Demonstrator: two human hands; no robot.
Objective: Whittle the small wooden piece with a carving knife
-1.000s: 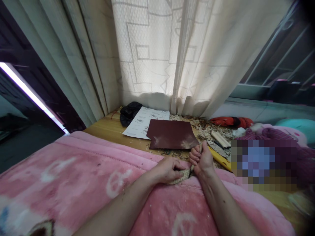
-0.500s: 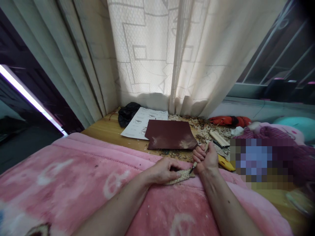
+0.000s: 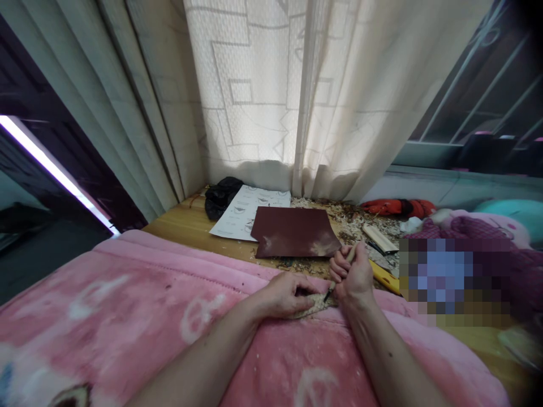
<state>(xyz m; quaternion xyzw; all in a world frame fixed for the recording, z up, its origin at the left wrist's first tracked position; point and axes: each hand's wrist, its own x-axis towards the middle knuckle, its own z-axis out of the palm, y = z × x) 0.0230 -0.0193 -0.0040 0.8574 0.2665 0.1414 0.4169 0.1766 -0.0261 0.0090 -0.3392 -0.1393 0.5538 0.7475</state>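
On the pink blanket (image 3: 203, 305), my left hand (image 3: 285, 295) is closed around one end of a pale, textured piece that looks like carved wood (image 3: 314, 307). My right hand (image 3: 353, 271) forms a fist around the light wooden handle of a carving chisel (image 3: 332, 288). The chisel's dark tip points down and meets the right end of the pale piece, close to my left fingers. Part of the handle is hidden in my right fingers, and its upper end shows above them.
Beyond the blanket, a dark maroon sheet (image 3: 292, 232) overlaps a white printed sheet (image 3: 241, 212) beside a black bag (image 3: 221, 198). Shavings (image 3: 345, 215) litter the wooden surface. A yellow object (image 3: 385, 277), a pale block (image 3: 379, 238) and a red bundle (image 3: 396, 207) lie to the right.
My right hand has shifted slightly left and up with the chisel, whose tip sits a little further left on the pale piece. My left hand stays almost in place.
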